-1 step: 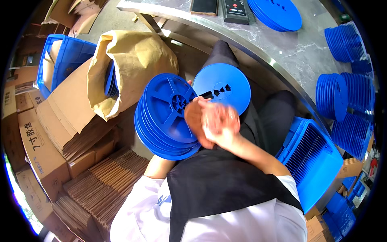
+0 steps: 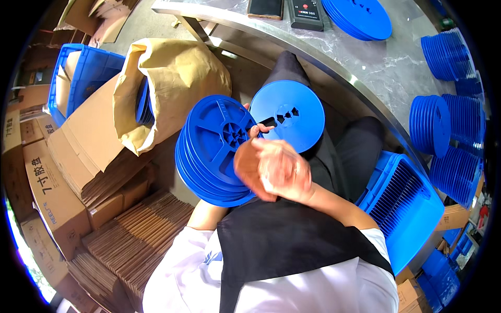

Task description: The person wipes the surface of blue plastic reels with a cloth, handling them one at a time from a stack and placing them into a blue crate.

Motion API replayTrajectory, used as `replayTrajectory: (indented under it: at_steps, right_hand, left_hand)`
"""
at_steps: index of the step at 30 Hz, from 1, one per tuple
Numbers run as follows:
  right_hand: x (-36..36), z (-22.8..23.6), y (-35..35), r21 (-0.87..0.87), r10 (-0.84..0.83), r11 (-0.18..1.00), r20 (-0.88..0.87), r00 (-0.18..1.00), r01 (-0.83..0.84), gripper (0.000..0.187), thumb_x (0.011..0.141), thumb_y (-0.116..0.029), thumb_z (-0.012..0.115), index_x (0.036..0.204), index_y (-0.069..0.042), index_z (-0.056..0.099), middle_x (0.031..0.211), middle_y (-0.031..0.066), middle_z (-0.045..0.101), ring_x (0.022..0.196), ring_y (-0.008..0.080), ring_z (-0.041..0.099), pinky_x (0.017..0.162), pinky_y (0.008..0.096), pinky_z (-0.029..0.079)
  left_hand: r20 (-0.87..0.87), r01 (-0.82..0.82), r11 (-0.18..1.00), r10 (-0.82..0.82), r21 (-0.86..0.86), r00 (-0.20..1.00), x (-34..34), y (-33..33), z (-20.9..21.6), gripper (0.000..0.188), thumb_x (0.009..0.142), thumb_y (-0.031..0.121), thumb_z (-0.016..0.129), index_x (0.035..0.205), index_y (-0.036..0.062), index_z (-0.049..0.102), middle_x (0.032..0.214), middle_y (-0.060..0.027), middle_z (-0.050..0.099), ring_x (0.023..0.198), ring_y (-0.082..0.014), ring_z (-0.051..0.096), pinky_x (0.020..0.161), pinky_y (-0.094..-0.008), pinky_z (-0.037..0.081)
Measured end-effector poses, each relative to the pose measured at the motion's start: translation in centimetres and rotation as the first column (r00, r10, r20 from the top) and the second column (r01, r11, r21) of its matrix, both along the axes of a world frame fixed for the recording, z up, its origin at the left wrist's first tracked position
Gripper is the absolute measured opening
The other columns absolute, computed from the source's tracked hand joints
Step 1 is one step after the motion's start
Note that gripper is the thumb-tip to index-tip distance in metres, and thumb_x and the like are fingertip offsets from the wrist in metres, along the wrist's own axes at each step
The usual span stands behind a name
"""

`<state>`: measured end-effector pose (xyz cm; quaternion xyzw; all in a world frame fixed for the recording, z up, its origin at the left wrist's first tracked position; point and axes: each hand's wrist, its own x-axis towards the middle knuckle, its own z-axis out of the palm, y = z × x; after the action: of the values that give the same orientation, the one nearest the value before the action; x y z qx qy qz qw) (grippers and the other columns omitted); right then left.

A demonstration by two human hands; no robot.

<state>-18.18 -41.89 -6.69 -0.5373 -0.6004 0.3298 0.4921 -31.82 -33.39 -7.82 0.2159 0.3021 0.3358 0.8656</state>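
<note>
A tilted stack of blue plastic reels (image 2: 209, 130) rests in front of me, with my left forearm coming up beneath it. Most of my left hand (image 2: 260, 129) is hidden behind the stack; a few fingertips show along its right side, gripping it. Just beyond leans a single blue reel disc (image 2: 300, 115) against my lap, overlapped by the stack. My right hand (image 2: 284, 169), smeared by motion, is closed on a flat, rounded brown pad (image 2: 250, 166) at the stack's right edge. What the pad is made of I cannot make out.
A yellow paper sack (image 2: 182, 73) with blue reels inside stands at left, near a blue crate (image 2: 99, 68). Folded cardboard (image 2: 135, 245) lies lower left. The grey table (image 2: 376, 68) holds reels, a phone (image 2: 265, 8) and a black device (image 2: 305, 15). Another blue crate (image 2: 412, 219) sits at right.
My right hand and the brown pad have shifted slightly toward me and to the left. More of the fingertips beside the stack now show. The reels have barely moved.
</note>
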Motion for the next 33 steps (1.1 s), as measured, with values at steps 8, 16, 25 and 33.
replayTrajectory:
  at_steps: [8,16,25,33]
  right_hand:
    - [-1.5,-0.8,11.0,0.039,-0.027,0.999,-0.076,0.997,0.030,0.023,0.074,-0.022,0.072,0.084,-0.003,0.062,0.081,0.0122,0.062,0.081,0.0348,0.060,0.075,0.0417,0.048]
    - [6.7,-3.0,0.3,0.000,-0.073,0.997,0.446,0.892,0.082,0.060,0.060,-0.012,0.078,0.116,-0.001,0.059,0.117,0.0144,0.063,0.111,0.0328,0.059,0.093,0.0415,0.048]
    - [3.7,-6.0,3.2,0.251,-0.293,0.949,0.472,0.832,0.192,0.056,0.058,-0.014,0.078,0.109,-0.001,0.059,0.116,0.0172,0.062,0.112,0.0368,0.058,0.096,0.0458,0.045]
    - [10.3,-8.2,1.1,0.115,-0.457,0.874,0.526,0.717,0.472,0.037,0.071,-0.013,0.070,0.106,-0.002,0.063,0.113,0.0124,0.065,0.111,0.0323,0.059,0.096,0.0396,0.046]
  left_hand:
    - [-0.038,-0.028,0.999,0.029,0.043,0.999,-0.1,-0.4,-0.5,0.054,0.096,0.020,0.058,0.142,0.0026,0.038,0.119,-0.0124,0.060,0.104,-0.0153,0.060,0.093,-0.0272,0.047]
    - [-0.392,0.032,0.963,0.079,0.269,0.916,0.7,-1.1,5.8,0.054,0.091,0.021,0.067,0.137,0.0017,0.046,0.116,-0.0108,0.062,0.097,-0.0097,0.060,0.085,-0.0215,0.047]
    - [-0.228,-0.066,0.998,0.061,-0.015,0.972,-1.0,-1.6,0.5,0.043,0.089,0.013,0.070,0.127,0.0013,0.053,0.114,-0.0166,0.064,0.110,-0.0286,0.063,0.093,-0.0333,0.050]
    - [-0.219,-0.079,0.997,0.073,-0.017,0.973,-1.5,-1.9,0.0,0.044,0.089,0.011,0.069,0.128,0.0012,0.051,0.113,-0.0164,0.065,0.110,-0.0289,0.063,0.092,-0.0347,0.051]
